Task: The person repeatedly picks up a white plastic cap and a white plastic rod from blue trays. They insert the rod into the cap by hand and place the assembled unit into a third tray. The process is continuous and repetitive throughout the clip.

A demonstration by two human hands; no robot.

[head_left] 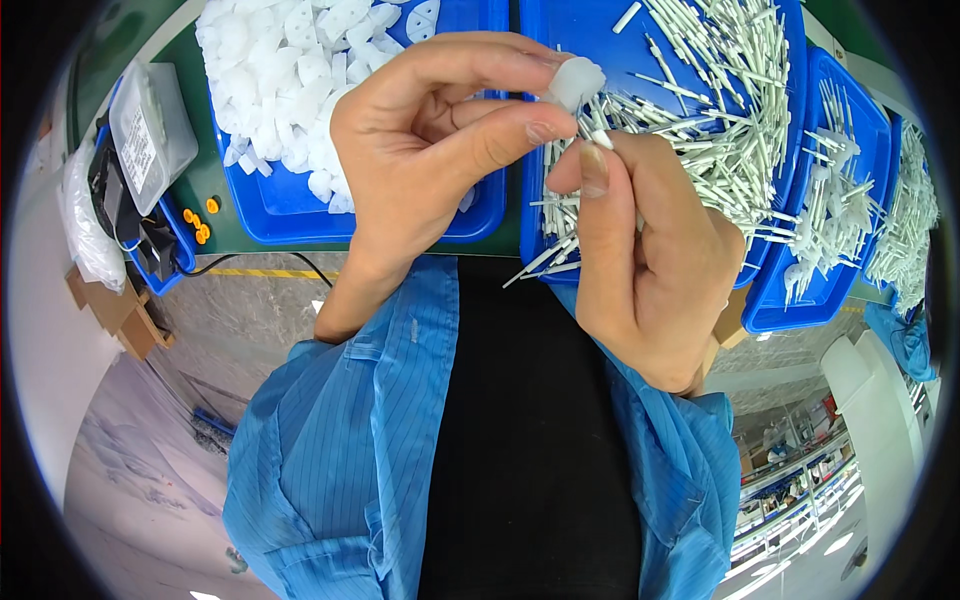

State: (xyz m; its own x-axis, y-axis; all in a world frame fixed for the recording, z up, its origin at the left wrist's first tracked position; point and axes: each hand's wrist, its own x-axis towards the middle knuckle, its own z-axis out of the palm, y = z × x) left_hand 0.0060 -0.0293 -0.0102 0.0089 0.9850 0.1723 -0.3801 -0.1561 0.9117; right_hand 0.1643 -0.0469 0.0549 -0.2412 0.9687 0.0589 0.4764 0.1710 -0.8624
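Between the thumb and forefinger of my left hand (430,130) is a small translucent white plastic piece (577,83). Close below it, my right hand (650,230) pinches a thin white stick (600,138), most of it hidden by the fingers. The two pieces are very near each other; whether they touch I cannot tell. Behind my left hand, a blue tray (300,226) holds a heap of similar white plastic pieces (270,80). Behind my right hand, another blue tray (590,50) holds many thin white sticks with metal tips (740,130).
Farther right, a narrow blue tray (775,318) holds sticks with white pieces on them (825,210), beside another pile of sticks (908,220). At left are a clear plastic box (150,135), a plastic bag (92,220) and several orange parts (200,225) on the green table (225,190).
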